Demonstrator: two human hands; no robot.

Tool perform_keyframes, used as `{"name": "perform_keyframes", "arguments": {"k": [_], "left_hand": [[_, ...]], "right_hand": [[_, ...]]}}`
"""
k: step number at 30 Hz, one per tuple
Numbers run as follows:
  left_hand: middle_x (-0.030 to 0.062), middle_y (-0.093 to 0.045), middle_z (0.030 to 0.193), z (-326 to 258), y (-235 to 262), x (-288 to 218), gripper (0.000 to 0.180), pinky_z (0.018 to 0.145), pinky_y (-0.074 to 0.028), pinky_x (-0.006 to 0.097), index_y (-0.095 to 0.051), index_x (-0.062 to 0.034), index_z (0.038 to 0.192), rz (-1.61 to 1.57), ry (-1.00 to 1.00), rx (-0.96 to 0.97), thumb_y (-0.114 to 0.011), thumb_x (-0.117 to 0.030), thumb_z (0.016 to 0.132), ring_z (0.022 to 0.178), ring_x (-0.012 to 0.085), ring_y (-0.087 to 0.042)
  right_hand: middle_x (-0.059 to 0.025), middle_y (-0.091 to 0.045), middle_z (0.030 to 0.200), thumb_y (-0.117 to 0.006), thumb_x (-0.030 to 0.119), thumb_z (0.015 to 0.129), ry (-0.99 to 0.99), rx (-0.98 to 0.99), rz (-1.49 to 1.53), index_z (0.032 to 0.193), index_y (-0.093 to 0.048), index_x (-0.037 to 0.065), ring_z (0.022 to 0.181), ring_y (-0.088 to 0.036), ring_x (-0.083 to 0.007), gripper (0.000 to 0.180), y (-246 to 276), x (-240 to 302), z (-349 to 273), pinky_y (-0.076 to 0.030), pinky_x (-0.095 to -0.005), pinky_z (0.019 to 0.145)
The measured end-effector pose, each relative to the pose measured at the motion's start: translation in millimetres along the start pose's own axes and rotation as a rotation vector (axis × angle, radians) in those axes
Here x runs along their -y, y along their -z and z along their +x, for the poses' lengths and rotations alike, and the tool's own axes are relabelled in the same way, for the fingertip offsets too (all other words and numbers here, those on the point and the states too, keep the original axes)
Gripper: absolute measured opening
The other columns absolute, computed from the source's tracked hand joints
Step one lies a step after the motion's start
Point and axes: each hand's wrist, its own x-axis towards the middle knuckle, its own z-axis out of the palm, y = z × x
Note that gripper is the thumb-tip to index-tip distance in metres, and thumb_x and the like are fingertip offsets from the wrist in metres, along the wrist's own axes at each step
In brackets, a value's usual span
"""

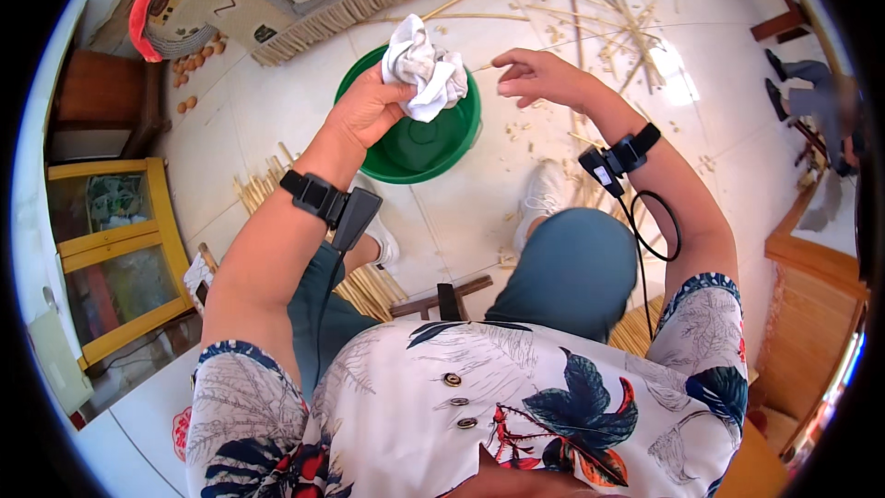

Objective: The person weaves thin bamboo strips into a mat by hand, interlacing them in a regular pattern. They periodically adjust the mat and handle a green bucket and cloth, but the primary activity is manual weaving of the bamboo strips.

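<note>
My left hand [371, 109] is closed on a crumpled white cloth [422, 70] with greyish smudges. It holds the cloth above a round green basin [468, 134] standing on the floor between my feet and the sofa. The basin's inside bottom looks wet or shiny; whether water stands in it I cannot tell. To the right of the basin my right hand [544, 77] hovers with its fingers apart, the thumb and fingertips pointing toward the cloth but not touching it. Both forearms wear black straps with small boxes.
Pale stalks [636, 32] and short cut bits litter the tiled floor ahead and right. More stalks [364, 290] lie bundled by my left leg. A covered sofa [304, 5] stands ahead, brown round things [194, 63] beside it. A yellow-framed cabinet [120, 244] is left; another person's legs [802, 83] show right.
</note>
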Motion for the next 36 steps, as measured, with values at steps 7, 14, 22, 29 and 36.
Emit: {"name": "perform_keyframes", "arguments": {"k": [7,14,22,29,36], "left_hand": [[0.0059,-0.056,0.104,-29,-77,-4,0.051,0.083,-0.043,0.03,-0.047,-0.0017,0.115,0.452,-0.13,-0.018,-0.064,0.003,0.067,0.096,0.016,-0.054],[0.0102,-0.053,0.105,-59,-111,-7,0.058,0.081,-0.044,0.029,-0.042,-0.0022,0.115,0.876,-0.337,-0.103,-0.069,-0.002,0.063,0.096,0.0178,-0.053],[0.0099,-0.053,0.097,-94,-71,1,0.049,0.072,-0.046,0.027,-0.043,-0.002,0.111,0.771,-0.506,-0.375,-0.068,-0.006,0.07,0.086,0.0165,-0.053],[0.0104,-0.055,0.099,-117,-79,20,0.037,0.07,-0.051,0.03,-0.046,-0.0011,0.115,0.242,-0.168,-0.127,-0.058,-0.014,0.082,0.091,0.0192,-0.057],[0.0078,-0.053,0.103,-108,-65,35,0.035,0.076,-0.05,0.033,-0.047,-0.0027,0.112,0.134,-0.126,-0.255,-0.057,-0.019,0.084,0.098,0.0191,-0.053]], "right_hand": [[-0.0165,-0.051,0.109,-0.064,0.047,0.072,-0.018,0.043,0.168,0.125,-0.033,-0.004,0.093,-0.056,-0.0235,0.079,-21,69,-53,-0.053,-0.0347,0.067],[-0.0134,-0.055,0.104,-0.062,0.029,0.077,0.024,0.026,0.345,0.115,-0.043,-0.003,0.09,-0.059,-0.0228,0.053,-49,89,-83,-0.054,-0.0383,0.07],[-0.0109,-0.059,0.094,-0.062,0.016,0.074,0.088,-0.318,0.475,0.103,-0.052,-0.002,0.081,-0.06,-0.0206,0.035,-75,81,-79,-0.052,-0.0363,0.067],[-0.0089,-0.059,0.096,-0.061,0.014,0.073,0.137,-0.426,0.525,0.108,-0.05,0.004,0.084,-0.059,-0.0187,0.038,-100,64,-68,-0.05,-0.0348,0.07],[-0.0049,-0.058,0.1,-0.065,0.007,0.068,0.215,-0.204,0.486,0.112,-0.05,0.006,0.089,-0.057,-0.0167,0.047,-125,53,-61,-0.046,-0.0307,0.079]]}}
